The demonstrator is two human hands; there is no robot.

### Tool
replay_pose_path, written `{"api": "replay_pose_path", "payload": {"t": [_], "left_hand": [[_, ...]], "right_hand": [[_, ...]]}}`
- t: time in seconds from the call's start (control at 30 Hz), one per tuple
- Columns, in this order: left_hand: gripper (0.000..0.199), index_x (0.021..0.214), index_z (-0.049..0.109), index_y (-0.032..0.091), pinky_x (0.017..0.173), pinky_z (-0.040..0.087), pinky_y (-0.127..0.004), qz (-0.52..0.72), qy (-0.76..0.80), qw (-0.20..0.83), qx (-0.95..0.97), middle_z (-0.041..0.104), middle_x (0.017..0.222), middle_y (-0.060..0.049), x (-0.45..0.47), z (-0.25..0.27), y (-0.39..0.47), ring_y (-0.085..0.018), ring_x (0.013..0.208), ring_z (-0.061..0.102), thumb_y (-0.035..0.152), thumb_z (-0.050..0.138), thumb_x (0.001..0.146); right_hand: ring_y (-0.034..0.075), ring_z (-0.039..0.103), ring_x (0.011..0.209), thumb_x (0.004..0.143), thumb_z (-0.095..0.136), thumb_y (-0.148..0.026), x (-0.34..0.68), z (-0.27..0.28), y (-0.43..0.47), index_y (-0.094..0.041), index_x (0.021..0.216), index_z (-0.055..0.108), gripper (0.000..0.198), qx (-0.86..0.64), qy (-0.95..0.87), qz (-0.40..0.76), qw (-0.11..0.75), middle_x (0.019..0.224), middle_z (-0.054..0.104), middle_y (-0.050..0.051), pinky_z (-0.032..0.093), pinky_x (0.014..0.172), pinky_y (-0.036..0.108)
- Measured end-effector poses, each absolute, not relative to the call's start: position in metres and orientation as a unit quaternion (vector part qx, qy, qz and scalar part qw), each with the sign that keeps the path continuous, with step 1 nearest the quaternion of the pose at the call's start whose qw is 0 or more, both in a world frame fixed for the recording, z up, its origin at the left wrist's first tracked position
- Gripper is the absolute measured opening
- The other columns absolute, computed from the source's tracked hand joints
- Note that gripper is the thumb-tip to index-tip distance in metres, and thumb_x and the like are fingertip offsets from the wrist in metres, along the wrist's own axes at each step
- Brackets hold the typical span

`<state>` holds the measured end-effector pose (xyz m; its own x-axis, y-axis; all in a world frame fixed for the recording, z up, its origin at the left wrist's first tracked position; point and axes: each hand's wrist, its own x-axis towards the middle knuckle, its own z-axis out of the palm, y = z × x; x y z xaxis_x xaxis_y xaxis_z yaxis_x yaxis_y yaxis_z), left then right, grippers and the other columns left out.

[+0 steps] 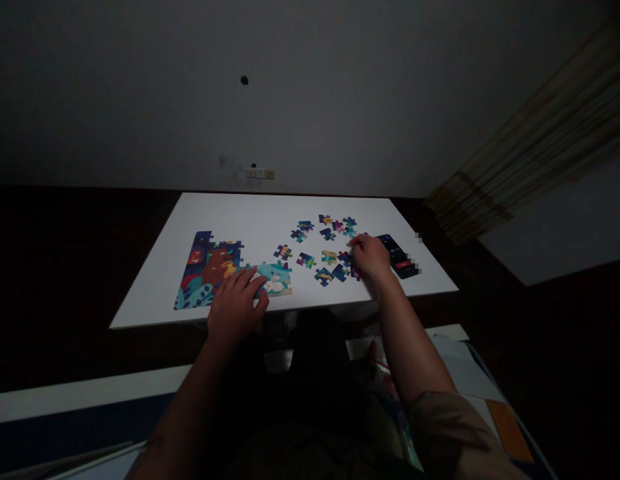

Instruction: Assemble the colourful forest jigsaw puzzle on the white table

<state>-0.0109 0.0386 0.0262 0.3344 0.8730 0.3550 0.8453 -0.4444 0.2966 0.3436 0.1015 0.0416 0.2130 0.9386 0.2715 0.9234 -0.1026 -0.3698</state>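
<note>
Sleeve (455, 430): keep off tabletop (240, 215). Left hand (237, 300), fingers loosely spread: steady joined jigsaw section (217, 267) lightly. Right hand (373, 257), fingers curled at loose pieces (329, 257): grasp indeterminable.

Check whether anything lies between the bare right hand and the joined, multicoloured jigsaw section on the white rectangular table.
Yes: loose, multicoloured jigsaw pieces lie flat between the right hand and the joined section, probably too low to block it. The bare left hand covers part of the section's near edge.
</note>
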Motion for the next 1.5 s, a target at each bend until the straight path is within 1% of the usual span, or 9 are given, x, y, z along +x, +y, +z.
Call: {"api": "replay_pose_path", "payload": {"t": [0.17,0.27,0.37,0.53,0.63,0.97,1.1,1.27,1.5], "left_hand": [[0.030,0.117,0.057,0.030,0.104,0.038,-0.055,0.237,0.533,0.024,0.812,0.053,0.135,-0.005,-0.009,0.026,0.040,-0.031,0.126,0.045,0.029,0.050,0.088],[0.030,0.117,0.057,0.030,0.103,0.038,-0.055,0.231,0.537,0.026,0.811,0.053,0.135,-0.005,-0.008,0.025,0.041,-0.031,0.126,0.046,0.029,0.050,0.088],[0.031,0.118,0.058,0.028,0.104,0.038,-0.054,0.220,0.542,0.030,0.810,0.052,0.136,-0.005,-0.007,0.025,0.042,-0.031,0.126,0.045,0.029,0.049,0.088],[0.032,0.119,0.058,0.026,0.106,0.038,-0.050,0.190,0.548,0.016,0.815,0.051,0.137,-0.007,-0.006,0.026,0.044,-0.029,0.127,0.044,0.028,0.047,0.089],[0.033,0.120,0.058,0.027,0.106,0.038,-0.050,0.183,0.553,0.014,0.813,0.051,0.137,-0.006,-0.005,0.027,0.044,-0.029,0.128,0.044,0.028,0.048,0.088],[0.033,0.122,0.056,0.027,0.107,0.037,-0.049,0.149,0.550,-0.008,0.822,0.051,0.138,-0.006,-0.006,0.026,0.046,-0.029,0.130,0.041,0.030,0.046,0.091],[0.035,0.124,0.054,0.023,0.108,0.036,-0.049,0.127,0.550,-0.009,0.825,0.049,0.139,-0.008,-0.006,0.028,0.049,-0.029,0.130,0.041,0.032,0.045,0.091],[0.045,0.135,0.045,0.023,0.109,0.033,-0.056,0.118,0.561,-0.017,0.820,0.039,0.148,-0.010,-0.004,0.031,0.050,-0.033,0.136,0.034,0.032,0.046,0.091],[0.042,0.132,0.046,0.022,0.110,0.033,-0.057,0.119,0.568,-0.008,0.815,0.040,0.147,-0.010,-0.002,0.028,0.051,-0.032,0.137,0.033,0.033,0.045,0.091]], "right_hand": [[0.024,0.059,0.088,0.088,0.041,-0.027,0.337,0.040,0.088,-0.021,0.098,0.065,0.027,-0.739,-0.604,0.015,0.297,0.095,0.067,0.009,0.043,0.076,0.036],[0.022,0.057,0.076,0.089,0.042,-0.034,0.332,0.035,0.071,-0.022,0.090,0.060,0.021,-0.731,-0.579,0.028,0.360,0.082,0.063,0.006,0.042,0.069,0.033],[0.017,0.048,0.061,0.089,0.046,-0.038,0.329,0.031,0.059,-0.023,0.073,0.049,0.022,-0.718,-0.544,0.052,0.431,0.065,0.051,-0.001,0.038,0.060,0.030],[0.011,0.030,0.051,0.087,0.055,-0.040,0.333,0.023,0.059,-0.023,0.058,0.026,0.044,-0.680,-0.499,0.057,0.534,0.055,0.029,-0.006,0.027,0.052,0.028],[0.010,0.023,0.050,0.085,0.059,-0.043,0.335,0.019,0.061,-0.023,0.056,0.019,0.053,-0.678,-0.499,0.073,0.535,0.053,0.023,-0.006,0.022,0.050,0.028],[0.009,0.018,0.048,0.069,0.075,-0.046,0.335,0.017,0.061,-0.024,0.054,0.017,0.064,-0.701,-0.464,0.099,0.533,0.052,0.016,-0.007,0.014,0.045,0.028],[0.010,0.019,0.048,0.074,0.071,-0.043,0.338,0.017,0.062,-0.024,0.054,0.016,0.061,-0.696,-0.469,0.094,0.535,0.051,0.018,-0.007,0.017,0.045,0.028],[0.010,0.031,0.049,0.082,0.064,-0.043,0.340,0.021,0.063,-0.023,0.055,0.027,0.050,-0.702,-0.504,0.079,0.497,0.051,0.031,-0.006,0.026,0.050,0.027],[0.010,0.025,0.047,0.079,0.066,-0.049,0.341,0.014,0.063,-0.023,0.053,0.022,0.057,-0.713,-0.534,0.102,0.443,0.048,0.024,-0.006,0.020,0.047,0.028]]}}
